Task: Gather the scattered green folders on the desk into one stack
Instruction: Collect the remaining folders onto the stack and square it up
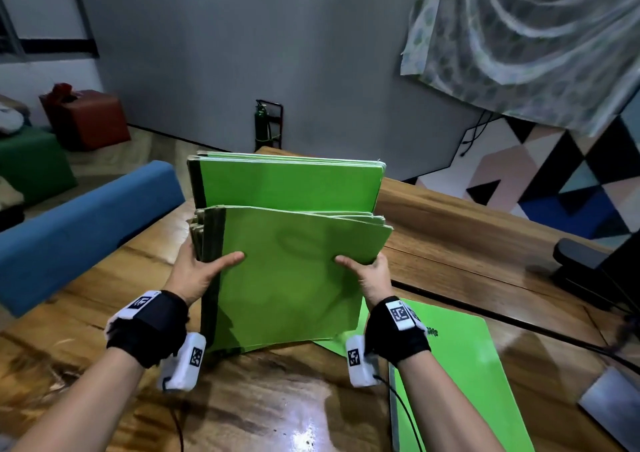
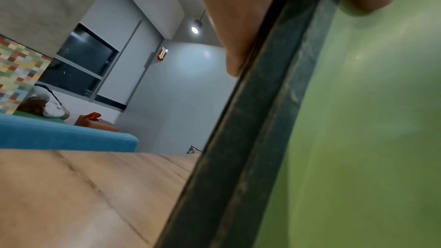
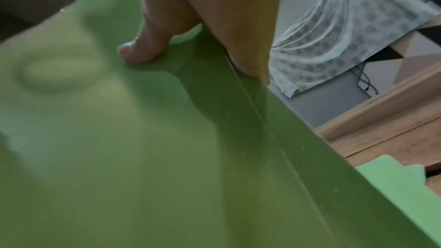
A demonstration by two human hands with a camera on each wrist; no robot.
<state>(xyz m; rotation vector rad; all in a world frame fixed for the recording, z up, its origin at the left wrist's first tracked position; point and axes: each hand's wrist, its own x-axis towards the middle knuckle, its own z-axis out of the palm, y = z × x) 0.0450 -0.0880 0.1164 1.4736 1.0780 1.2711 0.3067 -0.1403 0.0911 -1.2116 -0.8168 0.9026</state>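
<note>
Both hands hold a bundle of green folders (image 1: 287, 275) upright, its lower edge on the wooden desk (image 1: 104, 295). My left hand (image 1: 201, 268) grips the dark-spined left side, thumb across the front cover; the left wrist view shows the dark spine (image 2: 250, 139) under my fingers. My right hand (image 1: 367, 271) grips the right edge, thumb on the cover (image 3: 143, 139). Taller green folders (image 1: 287, 181) rise behind the front ones in the same bundle. One more green folder (image 1: 467, 365) lies flat on the desk at the right, partly under the bundle.
A blue padded bench (image 1: 79, 230) runs along the desk's left side. A dark armrest (image 1: 581, 261) and cables sit at the right edge. A grey flat object (image 1: 609, 403) lies at the desk's near right corner. A gas cylinder (image 1: 263, 126) stands by the far wall.
</note>
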